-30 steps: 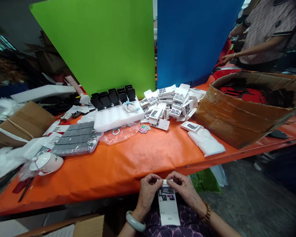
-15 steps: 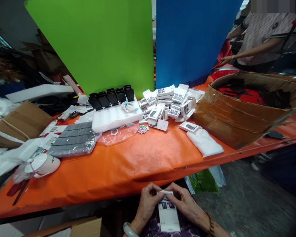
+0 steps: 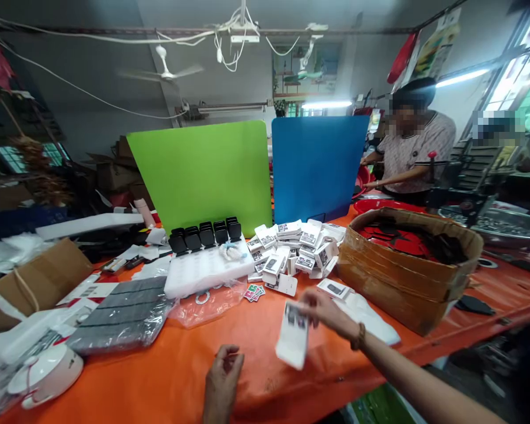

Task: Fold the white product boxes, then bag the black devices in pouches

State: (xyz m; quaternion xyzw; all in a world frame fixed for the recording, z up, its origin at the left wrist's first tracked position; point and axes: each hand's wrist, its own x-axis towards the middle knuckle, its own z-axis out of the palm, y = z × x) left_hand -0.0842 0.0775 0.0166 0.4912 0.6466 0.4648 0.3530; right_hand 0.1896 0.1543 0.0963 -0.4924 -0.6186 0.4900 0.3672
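Above the orange tabletop, my right hand (image 3: 324, 311) pinches a flat white printed box (image 3: 292, 340) by its upper right edge, and the box slants, slightly blurred. My left hand (image 3: 223, 374) is over the table's near part, loosely curled, thumb and fingers apart, holding nothing. Beyond my right hand lies a heap of small white boxes (image 3: 287, 253), some with flaps open. A single white box (image 3: 333, 288) rests on a white plastic packet (image 3: 368, 318) to the right. Small coloured cards (image 3: 254, 292) lie in front of the heap.
Black pieces (image 3: 206, 234) stand in a row on a white foam block (image 3: 209, 274). A large cardboard box (image 3: 393, 294) holding red and black parts stands right. Green (image 3: 203, 176) and blue (image 3: 318, 165) panels rise behind. A co-worker (image 3: 410, 147) stands beyond.
My hands have parted and risen from my lap to above the table. The box moved up with my right hand, and my left hand let go. The view has tilted upward.
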